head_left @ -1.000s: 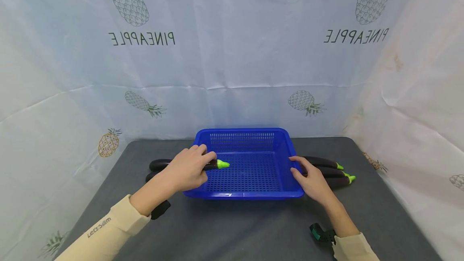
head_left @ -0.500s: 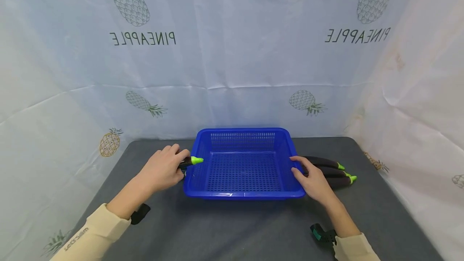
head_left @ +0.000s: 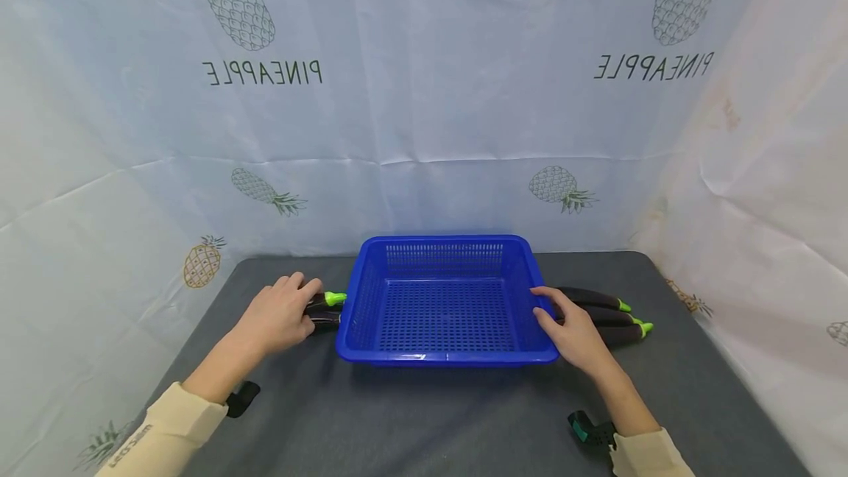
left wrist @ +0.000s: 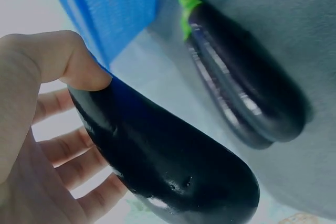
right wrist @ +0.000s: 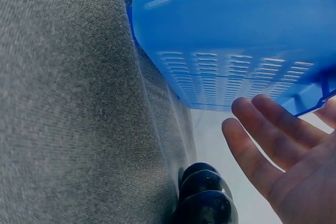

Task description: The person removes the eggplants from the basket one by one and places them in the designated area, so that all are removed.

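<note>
Left of the blue plastic basket (head_left: 447,357), my left hand (head_left: 278,311) grips a dark eggplant (left wrist: 173,150) by its narrower part, thumb on one side and fingers on the other. Its bright green cap points at the basket. Two more eggplants (left wrist: 247,72) lie side by side on the table beneath, mostly hidden by the hand in the head view. My right hand (head_left: 576,333) rests at the basket's right rim with thumb and forefinger on it. Its other fingers (right wrist: 268,129) extend fairly straight outside the wall. Inside the basket I see only the perforated bottom.
Several eggplants (head_left: 616,333) lie together right of the basket, partly under my right hand. The dark grey tabletop (head_left: 424,418) ends at a pale curtain (head_left: 450,116) printed with pineapples. Black wrist devices (head_left: 243,398) sit below both wrists.
My left hand has carried the eggplant from over the basket's left part leftward and down, to beside the basket above the other eggplants. The right hand and basket stay in place.
</note>
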Demonstrator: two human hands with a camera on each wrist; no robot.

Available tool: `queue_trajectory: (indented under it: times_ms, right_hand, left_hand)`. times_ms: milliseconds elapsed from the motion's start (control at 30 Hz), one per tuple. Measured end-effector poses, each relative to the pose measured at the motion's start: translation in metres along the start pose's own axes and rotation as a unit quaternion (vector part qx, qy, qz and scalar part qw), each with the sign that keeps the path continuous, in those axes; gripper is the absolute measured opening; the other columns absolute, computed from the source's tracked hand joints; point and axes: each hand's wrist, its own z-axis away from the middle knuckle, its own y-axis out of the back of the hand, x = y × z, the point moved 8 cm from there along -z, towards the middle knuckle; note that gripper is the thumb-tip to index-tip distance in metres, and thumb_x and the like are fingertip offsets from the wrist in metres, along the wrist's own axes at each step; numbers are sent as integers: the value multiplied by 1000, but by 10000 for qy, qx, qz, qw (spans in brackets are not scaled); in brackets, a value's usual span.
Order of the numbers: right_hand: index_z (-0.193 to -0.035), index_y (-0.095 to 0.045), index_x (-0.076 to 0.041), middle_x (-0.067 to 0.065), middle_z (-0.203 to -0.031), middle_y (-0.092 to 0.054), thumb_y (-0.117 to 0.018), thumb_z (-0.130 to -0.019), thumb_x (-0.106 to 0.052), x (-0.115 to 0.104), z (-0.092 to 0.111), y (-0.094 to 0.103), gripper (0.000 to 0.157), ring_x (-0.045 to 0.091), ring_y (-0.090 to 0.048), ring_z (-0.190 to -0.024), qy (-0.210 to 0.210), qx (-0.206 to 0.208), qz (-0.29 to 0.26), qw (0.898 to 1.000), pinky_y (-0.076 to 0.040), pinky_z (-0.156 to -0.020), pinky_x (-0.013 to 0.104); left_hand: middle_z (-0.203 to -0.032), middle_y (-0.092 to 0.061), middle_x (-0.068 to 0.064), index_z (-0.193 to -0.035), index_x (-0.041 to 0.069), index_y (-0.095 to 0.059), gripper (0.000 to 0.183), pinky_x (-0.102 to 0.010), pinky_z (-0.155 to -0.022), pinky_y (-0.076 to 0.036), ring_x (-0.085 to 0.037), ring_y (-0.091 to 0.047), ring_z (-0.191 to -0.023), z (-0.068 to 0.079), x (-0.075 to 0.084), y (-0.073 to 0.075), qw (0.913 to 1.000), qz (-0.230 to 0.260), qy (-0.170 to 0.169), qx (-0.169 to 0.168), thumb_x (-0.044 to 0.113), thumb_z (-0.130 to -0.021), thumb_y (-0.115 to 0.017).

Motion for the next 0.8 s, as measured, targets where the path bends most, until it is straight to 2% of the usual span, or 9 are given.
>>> queue_trajectory:
  times_ms: [233,400,633,800]
  right_hand:
    - [-143,-53,-11,26,-144,-52,-56,-106,-25,-2,1,0,40,36,-66,-108,135,18,60,9999,-57,-82,50]
    - [-143,-53,-10,25,-142,-54,-56,-106,-24,-2,1,0,40,35,-66,-105,188,26,73,9998,-56,-81,48]
    - [-143,-53,-10,25,-143,-53,-57,-106,-24,-1,1,0,39,34,-66,-105,180,50,98,9998,-56,-81,48]
    - [-143,-53,-10,25,-143,-53,-56,-106,-24,-1,1,0,40,34,-66,-104,180,18,79,9998,-56,-80,47]
  left_hand:
    - [-94,-53,-8,-115,9,-61,39,-40,-58,-43,-24,-50,-77,4,-9,-20,9995,260,120,-152,3,-78,-70]
    - [-95,-55,-9,-115,10,-63,38,-43,-59,-46,-26,-53,-79,9,-12,-33,9991,302,223,-189,3,-78,-70]
    - [-94,-55,-8,-108,11,-63,33,-40,-58,-44,-24,-50,-78,12,-8,-55,9995,253,59,-163,2,-78,-73]
    - [-90,-53,-6,-111,9,-65,36,-36,-58,-42,-23,-49,-76,12,-4,-68,9999,125,-73,-69,2,-78,-77]
